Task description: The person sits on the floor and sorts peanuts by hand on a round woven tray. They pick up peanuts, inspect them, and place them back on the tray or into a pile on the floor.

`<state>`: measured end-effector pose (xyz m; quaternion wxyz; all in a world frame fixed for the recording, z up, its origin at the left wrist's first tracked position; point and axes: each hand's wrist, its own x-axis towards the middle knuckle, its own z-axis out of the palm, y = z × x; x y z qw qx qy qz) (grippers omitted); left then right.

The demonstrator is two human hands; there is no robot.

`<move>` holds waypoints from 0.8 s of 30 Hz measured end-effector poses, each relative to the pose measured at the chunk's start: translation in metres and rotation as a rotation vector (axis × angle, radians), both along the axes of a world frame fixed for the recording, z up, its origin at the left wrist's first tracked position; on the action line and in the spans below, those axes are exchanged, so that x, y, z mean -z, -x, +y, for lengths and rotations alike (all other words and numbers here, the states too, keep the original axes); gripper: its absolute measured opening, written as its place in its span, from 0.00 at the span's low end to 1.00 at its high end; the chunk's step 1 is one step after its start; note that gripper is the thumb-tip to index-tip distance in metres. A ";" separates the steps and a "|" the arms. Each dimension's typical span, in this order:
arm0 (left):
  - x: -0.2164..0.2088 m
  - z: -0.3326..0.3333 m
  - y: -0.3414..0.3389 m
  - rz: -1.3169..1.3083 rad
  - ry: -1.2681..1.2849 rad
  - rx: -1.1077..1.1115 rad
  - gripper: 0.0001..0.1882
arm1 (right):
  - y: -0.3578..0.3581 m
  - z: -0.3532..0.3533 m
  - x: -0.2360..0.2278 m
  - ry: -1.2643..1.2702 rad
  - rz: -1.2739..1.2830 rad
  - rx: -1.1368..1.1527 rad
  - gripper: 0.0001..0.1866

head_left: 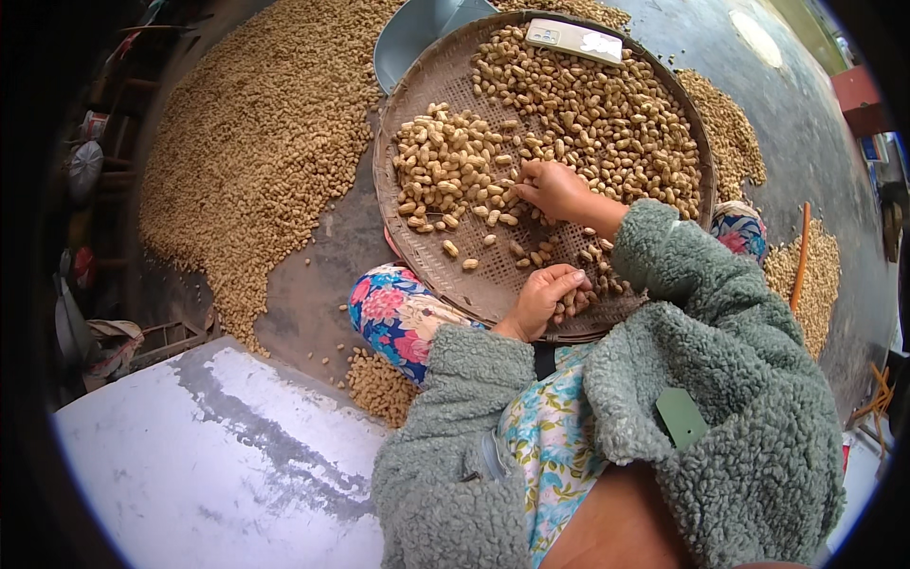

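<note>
A round woven bamboo tray [445, 78] rests in front of me, with unshelled peanuts in it. A smaller heap of pale peanuts [445, 161] lies on its left side and a larger, darker spread of peanuts [621, 123] covers the right and far side. My left hand [542, 302] is cupped at the tray's near edge, its fingers curled round several peanuts. Between the two heaps my right hand [559, 192] reaches in, thumb and fingertips pinched together. Whatever sits in that pinch is too small to make out. Loose peanuts [461, 254] lie near the left hand.
A phone [574, 40] lies on the peanuts at the tray's far rim. Behind the tray's left edge stands a grey-blue scoop-like container [408, 43]. A big peanut pile [256, 133] spreads over the floor at left; smaller piles lie right. A white worn surface [237, 446] is lower left.
</note>
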<state>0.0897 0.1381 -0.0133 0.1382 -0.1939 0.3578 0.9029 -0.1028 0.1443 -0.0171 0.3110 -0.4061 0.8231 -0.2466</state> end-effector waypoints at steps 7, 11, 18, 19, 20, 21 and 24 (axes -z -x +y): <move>0.003 0.001 0.000 -0.015 -0.035 0.012 0.11 | 0.022 0.019 -0.024 0.417 -1.208 0.383 0.10; 0.003 0.001 0.000 -0.054 -0.046 0.037 0.12 | 0.005 -0.009 -0.025 0.021 -0.601 0.198 0.14; 0.001 -0.003 -0.002 -0.089 -0.076 -0.001 0.12 | -0.013 -0.032 -0.013 0.303 -1.428 0.201 0.14; 0.005 -0.003 -0.004 -0.092 -0.078 -0.011 0.12 | -0.014 -0.035 -0.017 0.317 -1.391 0.201 0.15; 0.004 -0.002 -0.002 -0.086 -0.082 0.002 0.12 | -0.008 -0.036 -0.007 0.260 -1.136 0.176 0.16; 0.004 -0.001 0.000 -0.084 -0.085 0.015 0.12 | -0.005 -0.039 0.000 0.196 -0.886 0.146 0.17; 0.003 0.000 0.002 -0.092 -0.088 0.031 0.12 | -0.013 -0.037 0.007 0.217 0.141 -0.189 0.15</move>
